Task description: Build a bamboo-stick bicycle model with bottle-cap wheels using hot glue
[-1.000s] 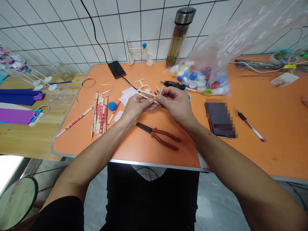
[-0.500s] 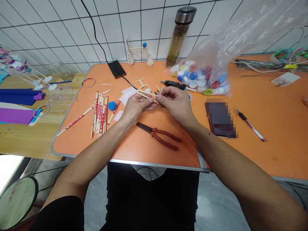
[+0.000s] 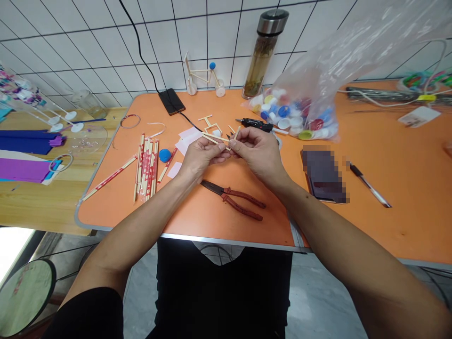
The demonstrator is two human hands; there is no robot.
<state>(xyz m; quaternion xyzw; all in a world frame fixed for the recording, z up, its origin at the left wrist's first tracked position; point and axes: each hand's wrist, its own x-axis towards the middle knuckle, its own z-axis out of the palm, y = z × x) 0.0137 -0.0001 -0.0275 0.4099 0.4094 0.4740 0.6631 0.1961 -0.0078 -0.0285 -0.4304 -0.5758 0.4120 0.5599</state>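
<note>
We pinch thin wooden sticks (image 3: 215,138) between the closed fingertips of our left hand (image 3: 201,160) and right hand (image 3: 256,150), above the orange table (image 3: 278,230). A small stick frame (image 3: 210,123) lies just beyond, wheelless, unlike the finished stick bicycle (image 3: 203,73); loose chopsticks (image 3: 146,165) remain.

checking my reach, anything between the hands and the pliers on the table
Nothing visible stands in the way. The red-handled pliers lie on the bare orange tabletop, just below the left hand and right hand. The wooden sticks in those hands are held up, on the far side from the pliers.
</note>
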